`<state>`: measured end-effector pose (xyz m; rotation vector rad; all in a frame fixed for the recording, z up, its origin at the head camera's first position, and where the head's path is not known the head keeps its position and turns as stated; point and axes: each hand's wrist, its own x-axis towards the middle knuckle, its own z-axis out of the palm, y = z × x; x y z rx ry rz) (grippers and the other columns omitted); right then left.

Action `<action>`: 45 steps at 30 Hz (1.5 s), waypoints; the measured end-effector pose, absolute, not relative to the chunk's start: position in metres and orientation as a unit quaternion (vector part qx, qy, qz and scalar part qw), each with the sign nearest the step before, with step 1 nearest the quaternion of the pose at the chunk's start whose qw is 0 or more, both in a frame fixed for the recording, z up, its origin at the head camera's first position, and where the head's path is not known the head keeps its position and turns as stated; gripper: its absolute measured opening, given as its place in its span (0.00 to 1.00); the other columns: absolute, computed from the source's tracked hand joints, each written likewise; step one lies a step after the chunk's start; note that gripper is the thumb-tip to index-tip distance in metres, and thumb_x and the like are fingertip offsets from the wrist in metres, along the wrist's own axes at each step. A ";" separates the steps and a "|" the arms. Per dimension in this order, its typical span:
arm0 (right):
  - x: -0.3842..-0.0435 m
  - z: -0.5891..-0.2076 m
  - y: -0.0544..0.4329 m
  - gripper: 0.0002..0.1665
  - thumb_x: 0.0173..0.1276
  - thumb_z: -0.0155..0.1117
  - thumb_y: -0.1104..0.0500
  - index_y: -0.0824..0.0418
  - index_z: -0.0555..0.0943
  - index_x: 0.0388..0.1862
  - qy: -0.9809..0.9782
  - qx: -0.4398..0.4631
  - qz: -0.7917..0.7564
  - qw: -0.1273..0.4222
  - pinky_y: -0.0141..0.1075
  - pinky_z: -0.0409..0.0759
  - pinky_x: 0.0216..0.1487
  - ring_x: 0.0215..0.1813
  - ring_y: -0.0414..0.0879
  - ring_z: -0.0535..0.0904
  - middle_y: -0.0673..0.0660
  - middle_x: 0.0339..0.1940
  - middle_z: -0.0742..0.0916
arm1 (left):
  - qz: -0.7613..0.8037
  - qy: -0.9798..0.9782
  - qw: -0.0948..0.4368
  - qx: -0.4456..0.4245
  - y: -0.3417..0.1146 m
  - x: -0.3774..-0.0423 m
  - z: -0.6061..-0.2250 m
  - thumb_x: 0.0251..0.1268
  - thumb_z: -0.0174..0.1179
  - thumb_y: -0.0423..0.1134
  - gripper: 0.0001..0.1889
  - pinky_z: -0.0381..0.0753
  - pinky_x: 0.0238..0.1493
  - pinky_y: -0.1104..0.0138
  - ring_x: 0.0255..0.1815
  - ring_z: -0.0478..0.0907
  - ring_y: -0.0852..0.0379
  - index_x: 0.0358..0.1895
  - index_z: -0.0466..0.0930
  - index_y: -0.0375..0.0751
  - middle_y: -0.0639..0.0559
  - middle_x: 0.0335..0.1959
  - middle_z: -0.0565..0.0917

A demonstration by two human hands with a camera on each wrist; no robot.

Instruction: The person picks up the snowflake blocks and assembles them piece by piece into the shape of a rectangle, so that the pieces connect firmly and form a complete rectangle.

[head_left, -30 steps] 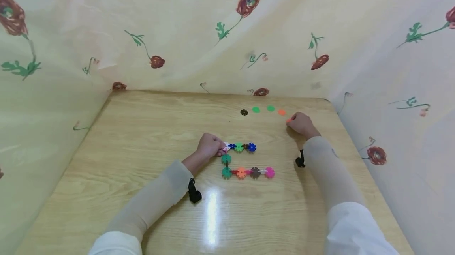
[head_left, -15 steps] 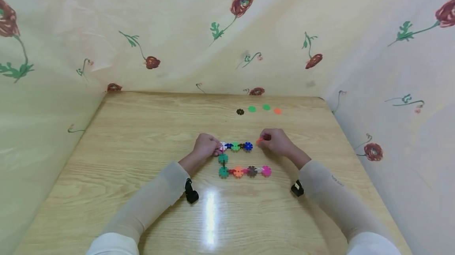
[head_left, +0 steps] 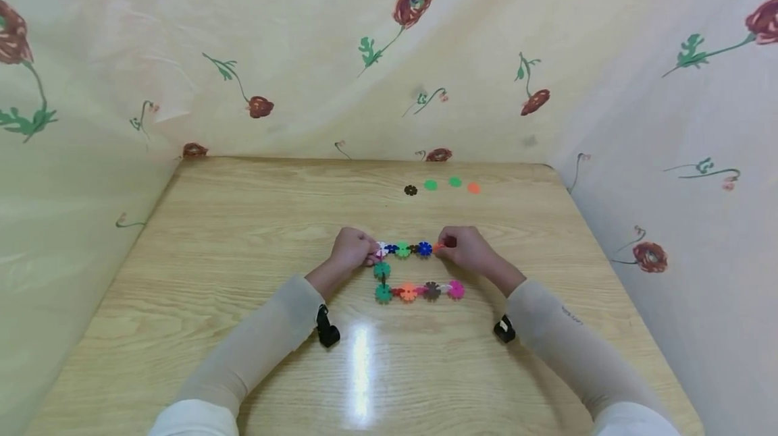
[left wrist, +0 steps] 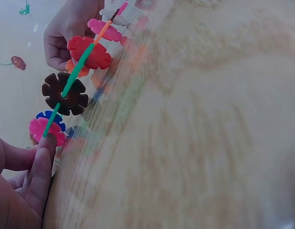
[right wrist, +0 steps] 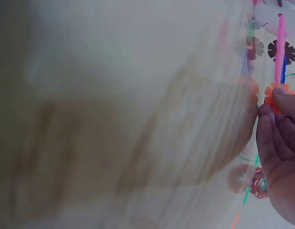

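Note:
A chain of plastic snowflake discs makes a three-sided shape on the table, open to the right. My left hand [head_left: 354, 247] pinches its upper left corner, by the white disc [head_left: 381, 249]; in the left wrist view these fingers hold a pink disc [left wrist: 40, 128] there. The upper row runs through a light green disc [head_left: 402, 250] to a blue disc [head_left: 425, 249] at its right end. My right hand [head_left: 467, 247] pinches an orange disc [right wrist: 271, 98] against that blue disc. Whether they are slotted together cannot be seen. Fingers hide part of the orange disc.
Behind the hands lie loose discs: a brown disc [head_left: 410, 190], two green ones, including a green disc [head_left: 455, 182], and an orange one [head_left: 473, 188]. The lower row ends in a pink disc [head_left: 456, 289]. Flower-patterned cloth [head_left: 316, 51] surrounds the wooden table [head_left: 243, 220].
My right hand has taken the orange disc from the back right of the table and brought it left and nearer, to the upper row's blue end. My left hand keeps its hold.

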<state>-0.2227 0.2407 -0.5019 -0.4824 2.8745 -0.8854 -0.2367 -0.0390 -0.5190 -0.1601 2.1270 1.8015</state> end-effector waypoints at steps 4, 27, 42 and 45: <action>-0.221 -0.504 0.241 0.07 0.67 0.72 0.60 0.55 0.82 0.31 0.943 -0.162 -0.287 0.039 0.39 0.77 0.35 0.32 0.45 0.76 0.49 0.28 0.83 | 0.632 0.752 0.175 -0.059 -0.039 -0.236 -0.519 0.66 0.64 0.27 0.03 0.80 0.20 0.73 0.20 0.82 0.59 0.38 0.86 0.29 0.41 0.27 0.87; -0.220 -0.504 0.240 0.08 0.65 0.73 0.63 0.55 0.82 0.28 0.940 -0.150 -0.307 0.026 0.40 0.80 0.39 0.35 0.45 0.79 0.49 0.29 0.85 | 0.635 0.750 0.177 -0.055 -0.039 -0.236 -0.518 0.66 0.64 0.27 0.04 0.81 0.22 0.72 0.20 0.83 0.58 0.39 0.86 0.29 0.41 0.28 0.87; -0.220 -0.500 0.228 0.09 0.64 0.74 0.62 0.55 0.82 0.27 0.944 -0.149 -0.291 0.039 0.38 0.79 0.36 0.31 0.43 0.77 0.47 0.26 0.85 | 0.635 0.749 0.179 -0.065 -0.039 -0.234 -0.515 0.67 0.63 0.26 0.04 0.81 0.21 0.73 0.20 0.82 0.59 0.39 0.85 0.28 0.41 0.28 0.87; -0.223 -0.495 0.230 0.07 0.64 0.75 0.61 0.56 0.83 0.30 0.948 -0.160 -0.268 0.058 0.39 0.81 0.38 0.33 0.43 0.79 0.48 0.28 0.85 | 0.632 0.751 0.182 -0.059 -0.040 -0.235 -0.514 0.67 0.63 0.27 0.04 0.81 0.21 0.73 0.20 0.83 0.59 0.40 0.85 0.28 0.41 0.28 0.87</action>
